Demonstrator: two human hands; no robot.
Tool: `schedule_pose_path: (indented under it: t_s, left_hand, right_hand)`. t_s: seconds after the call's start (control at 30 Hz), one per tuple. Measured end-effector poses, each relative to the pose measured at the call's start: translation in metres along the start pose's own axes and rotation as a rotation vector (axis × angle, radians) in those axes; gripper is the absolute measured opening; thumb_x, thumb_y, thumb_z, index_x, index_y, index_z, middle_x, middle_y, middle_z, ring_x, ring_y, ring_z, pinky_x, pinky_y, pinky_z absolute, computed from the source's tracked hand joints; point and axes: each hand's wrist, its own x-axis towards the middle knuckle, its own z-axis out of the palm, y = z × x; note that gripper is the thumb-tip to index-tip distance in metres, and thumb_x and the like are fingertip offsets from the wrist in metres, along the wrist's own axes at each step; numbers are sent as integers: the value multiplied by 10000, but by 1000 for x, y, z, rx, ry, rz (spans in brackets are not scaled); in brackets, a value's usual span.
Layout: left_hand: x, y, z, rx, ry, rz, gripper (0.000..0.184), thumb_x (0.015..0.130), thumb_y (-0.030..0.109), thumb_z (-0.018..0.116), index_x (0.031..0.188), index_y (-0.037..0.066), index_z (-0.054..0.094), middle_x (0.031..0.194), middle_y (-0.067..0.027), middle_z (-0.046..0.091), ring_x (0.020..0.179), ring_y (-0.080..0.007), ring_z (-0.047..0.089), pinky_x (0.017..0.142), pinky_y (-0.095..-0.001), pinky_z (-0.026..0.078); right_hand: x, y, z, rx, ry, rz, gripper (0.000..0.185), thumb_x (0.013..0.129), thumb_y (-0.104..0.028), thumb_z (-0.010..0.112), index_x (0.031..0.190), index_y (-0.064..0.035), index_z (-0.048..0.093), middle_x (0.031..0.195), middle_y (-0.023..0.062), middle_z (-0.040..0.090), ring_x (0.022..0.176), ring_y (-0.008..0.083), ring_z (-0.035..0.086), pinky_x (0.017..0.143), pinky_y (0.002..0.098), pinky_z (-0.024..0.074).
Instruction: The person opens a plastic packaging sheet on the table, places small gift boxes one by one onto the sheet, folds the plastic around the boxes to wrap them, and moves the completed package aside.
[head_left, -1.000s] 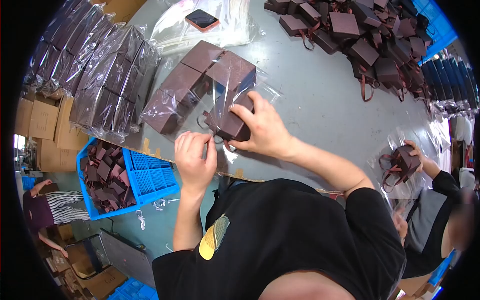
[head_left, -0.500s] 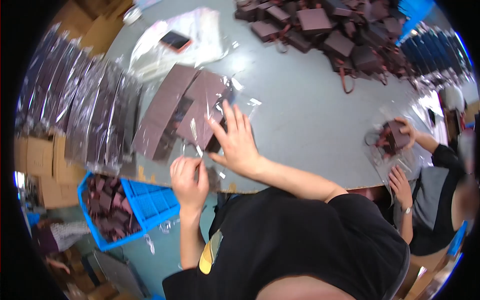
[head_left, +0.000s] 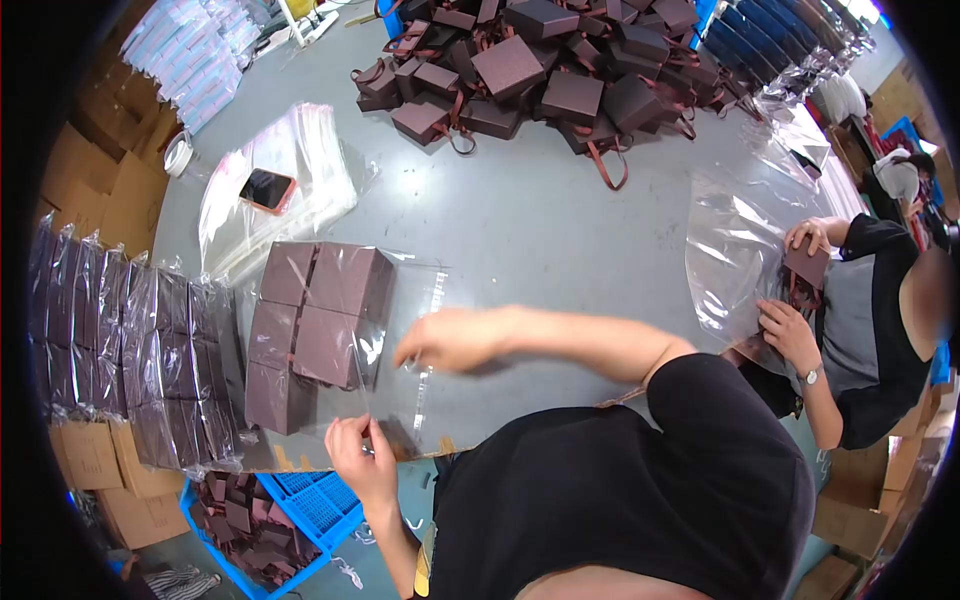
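Several dark brown boxes (head_left: 340, 280) lie side by side in a clear plastic bag (head_left: 412, 300) on the grey table. At the bag's near edge, my left hand (head_left: 362, 455) has its thumb and finger pinched on the plastic. Over the bag's right side is my right hand (head_left: 450, 340), clear of the boxes, slightly blurred, its fingers partly bent and pointing left. Whether it holds anything is hard to make out.
Beyond the bag, a phone (head_left: 267, 190) rests on flat plastic bags (head_left: 325, 165). Loose boxes (head_left: 508, 68) are heaped at the back. Wrapped boxes (head_left: 165, 350) stand left, above a blue crate (head_left: 232, 570). At right a co-worker (head_left: 860, 320) handles a box and plastic.
My right hand has come off the boxes and moved right. My left hand stays at the bag's near edge. The view has shifted, and the co-worker's box is nearer their body.
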Motion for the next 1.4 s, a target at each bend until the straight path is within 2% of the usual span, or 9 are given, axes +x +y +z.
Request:
schedule_pose_path:
  t_s: [0.1,0.2,0.3,0.47,0.57,0.67,0.9,1.17,1.4]
  left_hand:
    - [1,-2,-1,-8,-12,-2,51,841,0,657,879,8,625,766,-92,583,722,-268,581,997,-476,444]
    - [1,-3,-1,-11,-16,-10,65,829,-1,664,881,9,627,777,-94,591,718,-267,584,1007,-481,434]
    - [4,-3,3,-9,-17,-24,74,821,1,670,882,10,629,778,-94,594,730,-270,589,1012,-480,429]
    - [9,-1,3,2,-37,-62,71,814,8,679,871,11,637,773,-94,598,747,-274,595,1014,-480,425]
    - [7,-2,7,7,-39,-83,62,814,11,682,861,13,641,769,-94,598,747,-272,595,1012,-479,425]
    - [11,-2,7,16,-41,-69,56,817,10,681,858,13,643,767,-94,600,745,-272,595,1009,-478,426]
    - [11,-2,9,24,-42,-54,53,823,10,675,863,14,640,774,-95,605,746,-273,594,1013,-472,418]
    - [11,-6,9,-3,-27,-25,50,829,10,673,866,16,641,787,-93,616,756,-264,600,1016,-468,415]
    - [10,-6,10,-31,12,-9,57,825,6,675,868,20,641,797,-88,624,755,-257,612,1010,-449,418]
  right_hand:
    - [-15,16,-120,-194,272,360,386,765,-31,582,1137,-61,681,1064,185,694,1042,325,651,925,417,519]
    - [-9,110,-227,-948,677,209,391,763,-260,717,1136,-142,706,1180,139,645,1167,314,578,941,465,481]
    - [24,143,-286,-955,661,471,520,789,-471,683,1166,-111,683,1164,143,647,1180,324,566,994,476,428]
    - [77,168,-265,-1104,470,974,884,763,-812,538,1466,-278,492,1503,215,430,1430,487,287,1111,754,121]
    - [98,186,-245,-1285,520,939,761,874,-605,577,1481,-162,456,1420,229,505,1361,411,442,1114,734,156]
    - [106,221,-219,-1344,638,627,474,908,-155,534,1362,-24,498,1124,150,649,897,330,706,1073,561,372]
    - [41,106,-120,-1531,415,281,516,851,-183,570,1336,-10,553,1013,98,581,913,236,528,792,393,416]
    - [-12,13,-83,-877,191,148,788,682,-374,808,1347,-34,558,1243,217,525,1196,372,503,1052,574,388]
    - [0,29,-111,-523,-56,287,665,847,-332,655,1465,-183,461,1473,291,388,1339,486,400,1077,535,409]
